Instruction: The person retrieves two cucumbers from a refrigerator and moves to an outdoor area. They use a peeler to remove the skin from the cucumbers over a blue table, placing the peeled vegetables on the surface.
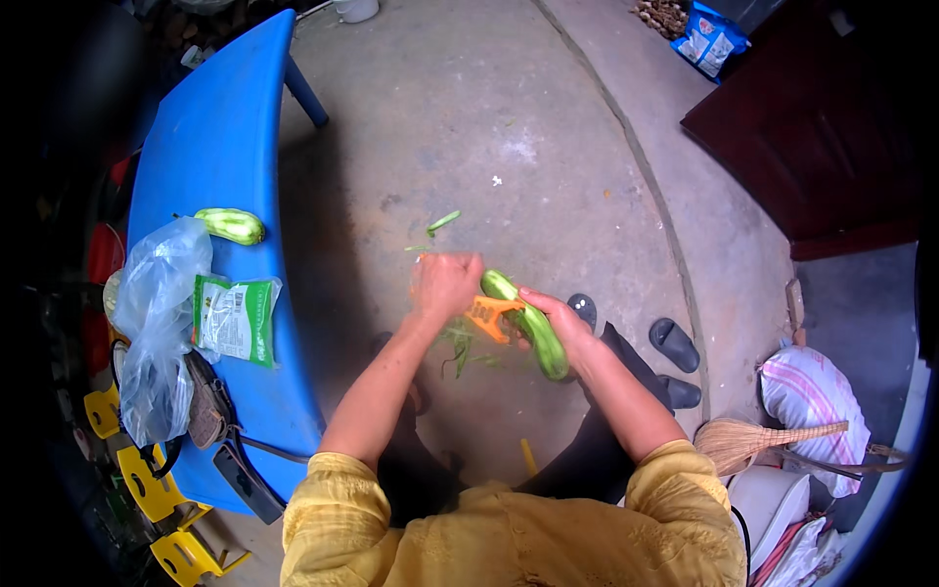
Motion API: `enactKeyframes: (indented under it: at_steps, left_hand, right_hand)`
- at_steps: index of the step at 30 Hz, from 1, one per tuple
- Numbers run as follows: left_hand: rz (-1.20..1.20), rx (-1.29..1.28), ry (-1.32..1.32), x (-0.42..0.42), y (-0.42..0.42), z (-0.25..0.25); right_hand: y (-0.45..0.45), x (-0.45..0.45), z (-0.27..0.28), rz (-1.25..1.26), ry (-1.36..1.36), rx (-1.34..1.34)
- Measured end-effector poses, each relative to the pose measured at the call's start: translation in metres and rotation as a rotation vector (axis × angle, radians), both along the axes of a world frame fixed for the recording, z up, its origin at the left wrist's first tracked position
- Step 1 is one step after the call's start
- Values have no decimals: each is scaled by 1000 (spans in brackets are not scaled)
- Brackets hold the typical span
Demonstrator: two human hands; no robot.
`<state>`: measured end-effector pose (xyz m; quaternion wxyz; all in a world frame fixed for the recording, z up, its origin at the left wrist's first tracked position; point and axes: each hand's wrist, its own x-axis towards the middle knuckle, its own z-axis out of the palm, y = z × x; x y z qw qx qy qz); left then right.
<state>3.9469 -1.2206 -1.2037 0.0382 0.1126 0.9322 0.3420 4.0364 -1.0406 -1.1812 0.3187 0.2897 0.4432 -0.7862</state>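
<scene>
My left hand (446, 285) grips an orange plastic peeler (490, 315), whose head lies against a long green gourd or squash (541, 334). My right hand (556, 317) holds that gourd from its right side, tilted with the lower end towards me. Pale peeled strips run along its green skin. Below, green peelings (461, 343) lie on the concrete floor, and a longer strip (443, 221) lies farther off. A second gourd (231, 225), mostly pale, rests on the blue table (220, 125) to the left.
On the table are a clear plastic bag (165, 286), a green-and-white packet (235, 319) and a brown bag with a strap (207, 403). Yellow stools (150, 480) stand at the left. Dark slippers (673, 345), a straw broom (733, 444) and a woven sack (814, 400) are at the right.
</scene>
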Motion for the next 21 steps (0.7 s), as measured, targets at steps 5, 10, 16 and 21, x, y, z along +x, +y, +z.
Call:
enactKeyframes:
  at_steps: [5, 10, 16, 21]
  left_hand:
    - [308, -265, 40, -48, -71, -9]
    - [202, -29, -125, -18, -36, 20]
    - [229, -82, -73, -35, -52, 11]
    - [114, -31, 8, -14, -31, 17]
  right_hand:
    - [14, 3, -10, 26, 6, -85]
    - [7, -1, -7, 60, 79, 34]
    - [7, -1, 1, 142, 76, 43]
    - [15, -7, -11, 60, 66, -91]
